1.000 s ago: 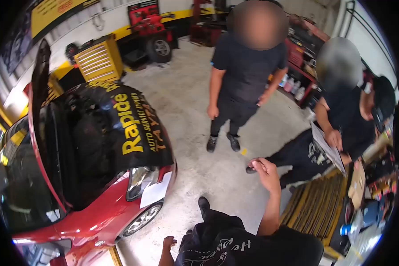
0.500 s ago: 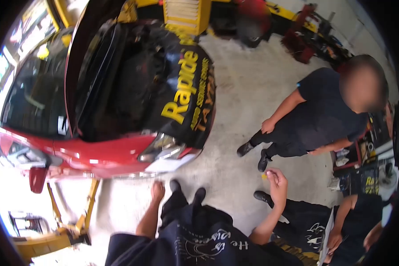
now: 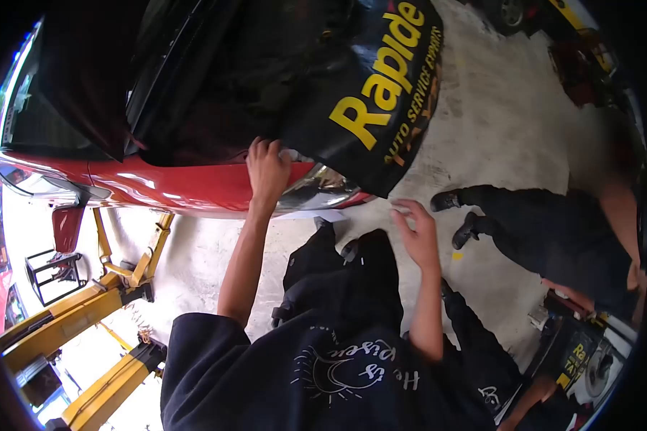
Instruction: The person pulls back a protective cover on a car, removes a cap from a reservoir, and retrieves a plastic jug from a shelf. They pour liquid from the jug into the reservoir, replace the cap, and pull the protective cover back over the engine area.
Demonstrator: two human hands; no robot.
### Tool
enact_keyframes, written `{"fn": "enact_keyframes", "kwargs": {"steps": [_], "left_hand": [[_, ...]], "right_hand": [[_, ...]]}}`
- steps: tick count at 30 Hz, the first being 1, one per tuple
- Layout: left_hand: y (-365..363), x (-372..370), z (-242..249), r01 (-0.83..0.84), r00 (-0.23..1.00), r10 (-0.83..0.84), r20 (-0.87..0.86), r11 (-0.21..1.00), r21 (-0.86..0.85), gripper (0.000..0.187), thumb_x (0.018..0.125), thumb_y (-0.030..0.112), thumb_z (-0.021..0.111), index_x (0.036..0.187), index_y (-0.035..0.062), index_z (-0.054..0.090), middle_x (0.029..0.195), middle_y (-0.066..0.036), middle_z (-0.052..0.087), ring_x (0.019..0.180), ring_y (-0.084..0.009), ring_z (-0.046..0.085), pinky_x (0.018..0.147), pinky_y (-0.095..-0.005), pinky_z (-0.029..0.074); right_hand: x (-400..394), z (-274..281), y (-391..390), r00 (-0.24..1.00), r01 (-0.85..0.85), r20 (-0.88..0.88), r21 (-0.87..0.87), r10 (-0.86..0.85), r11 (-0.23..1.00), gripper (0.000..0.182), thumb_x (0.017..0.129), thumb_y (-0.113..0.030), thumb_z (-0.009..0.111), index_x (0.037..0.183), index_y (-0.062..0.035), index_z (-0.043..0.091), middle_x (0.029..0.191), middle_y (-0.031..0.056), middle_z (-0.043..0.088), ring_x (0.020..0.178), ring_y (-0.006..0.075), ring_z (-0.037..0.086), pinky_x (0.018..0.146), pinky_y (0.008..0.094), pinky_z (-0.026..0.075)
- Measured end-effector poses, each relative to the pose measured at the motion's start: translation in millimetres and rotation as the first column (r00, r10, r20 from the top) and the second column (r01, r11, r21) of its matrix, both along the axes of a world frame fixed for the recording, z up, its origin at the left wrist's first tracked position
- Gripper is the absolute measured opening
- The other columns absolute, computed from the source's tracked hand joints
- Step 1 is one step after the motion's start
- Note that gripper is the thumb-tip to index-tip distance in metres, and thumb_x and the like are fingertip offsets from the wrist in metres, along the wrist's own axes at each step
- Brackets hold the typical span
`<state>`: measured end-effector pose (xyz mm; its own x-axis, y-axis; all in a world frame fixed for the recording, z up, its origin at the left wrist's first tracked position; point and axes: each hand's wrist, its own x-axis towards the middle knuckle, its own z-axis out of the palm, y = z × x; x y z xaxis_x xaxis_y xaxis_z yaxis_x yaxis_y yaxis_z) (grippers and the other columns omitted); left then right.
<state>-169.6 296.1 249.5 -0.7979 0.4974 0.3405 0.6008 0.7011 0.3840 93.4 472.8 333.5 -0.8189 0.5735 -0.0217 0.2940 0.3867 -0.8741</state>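
The red car [image 3: 194, 188] has its hood raised, and a black fender cover [image 3: 402, 93] with yellow "Rapide" lettering is draped over its front. My left hand [image 3: 268, 172] rests on the upper edge of the fender, just behind the headlight [image 3: 327, 185]. Its fingers are bent over that edge, and their tips touch near the cover; I see nothing held in them. Beyond the cover's lower corner, my right hand [image 3: 418, 233] is in the air in front of the car. Its thumb and fingers are apart, with nothing between them.
A co-worker in dark clothes [image 3: 553, 230] stands to the right; another person's dark trouser leg [image 3: 474, 337] is close to my right arm. Yellow lift arms [image 3: 72, 309] lie at lower left. A small yellow patch [image 3: 457, 256] is on the floor. A black "Rapide" panel [image 3: 571, 355] stands lower right.
I have come closer to the car. My left hand has gone from hanging beside it to resting on the fender. My right hand has moved toward the front corner, its fingers opening from a pinch.
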Motion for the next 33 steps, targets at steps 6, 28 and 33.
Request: {"fn": "enact_keyframes", "kwargs": {"steps": [6, 28, 33], "left_hand": [[46.2, -67.5, -34.1, -0.076, 0.929, 0.202, 0.310, 0.923, -0.376, 0.048, 0.090, 0.044, 0.053, 0.102, -0.0016, 0.058, 0.091, -0.026, 0.065, 0.103, -0.0434, 0.056, 0.087, -0.0516, 0.045], [152.4, -4.3, 20.7, 0.423, 0.724, -0.514, 0.459, 0.857, 0.293, 0.024, 0.079, 0.018, 0.067, 0.098, 0.0038, 0.061, 0.086, -0.011, 0.056, 0.081, -0.0264, 0.056, 0.072, -0.0382, 0.046], [147.6, -92.3, 0.0, 0.254, 0.944, -0.213, 0.253, 0.956, -0.143, 0.045, 0.086, 0.033, 0.061, 0.118, 0.0026, 0.054, 0.107, -0.017, 0.053, 0.094, -0.0287, 0.053, 0.077, -0.0378, 0.044]], "right_hand": [[-133.2, -67.5, 33.3, 0.989, -0.045, -0.118, 0.353, 0.093, 0.934, 0.030, 0.086, -0.013, 0.065, 0.112, -0.0010, 0.056, 0.119, 0.0165, 0.056, 0.119, 0.0363, 0.047, 0.099, 0.0437, 0.039], [-179.5, -116.3, 103.3, 0.911, 0.406, 0.034, -0.260, -0.411, 0.876, 0.053, 0.084, -0.005, 0.068, 0.129, 0.0060, 0.044, 0.124, 0.0167, 0.054, 0.110, 0.0212, 0.054, 0.098, 0.0314, 0.040], [-187.4, -131.2, 99.7, 0.958, 0.283, -0.109, 0.506, -0.264, 0.815, 0.032, 0.086, -0.004, 0.059, 0.115, 0.0072, 0.054, 0.111, 0.0213, 0.055, 0.107, 0.0344, 0.049, 0.092, 0.0444, 0.039]]}}
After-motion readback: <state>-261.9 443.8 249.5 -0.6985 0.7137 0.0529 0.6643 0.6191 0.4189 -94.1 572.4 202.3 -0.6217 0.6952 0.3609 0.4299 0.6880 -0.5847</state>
